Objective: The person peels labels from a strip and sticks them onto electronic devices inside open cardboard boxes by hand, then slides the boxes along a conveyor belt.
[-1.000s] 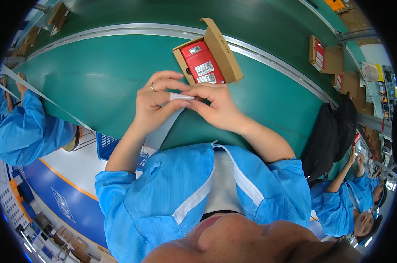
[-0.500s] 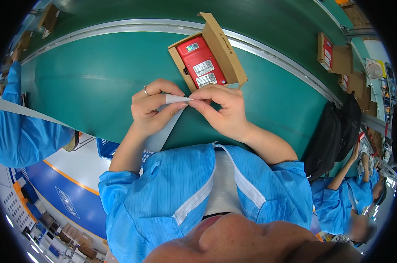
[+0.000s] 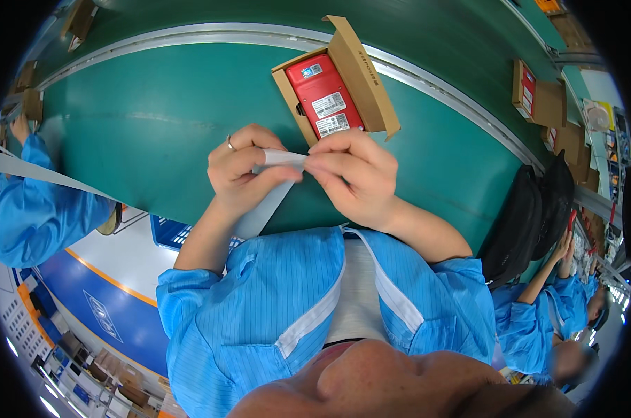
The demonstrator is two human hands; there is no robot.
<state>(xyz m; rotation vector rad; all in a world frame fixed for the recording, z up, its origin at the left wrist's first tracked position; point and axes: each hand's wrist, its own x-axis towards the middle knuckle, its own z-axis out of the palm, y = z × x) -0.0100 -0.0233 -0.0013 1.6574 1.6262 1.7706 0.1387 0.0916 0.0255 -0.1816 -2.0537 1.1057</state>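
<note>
Our right hand (image 3: 361,174) pinches a pale strip (image 3: 285,159), running between it and our left hand (image 3: 237,171), whose grip we cannot tell for blur, red device (image 3: 322,87) in an open carton (image 3: 361,80) just beyond both hands, green table (image 3: 155,118) beneath.

A smooth green desk (image 3: 155,125) stretches left to right, with a pale metal rail (image 3: 211,33) along its far side. An open cardboard box (image 3: 279,78) lies slantwise on it, near the rail. At the right edge is a black bag (image 3: 507,230); whether it rests on the desk is hard to tell.
</note>
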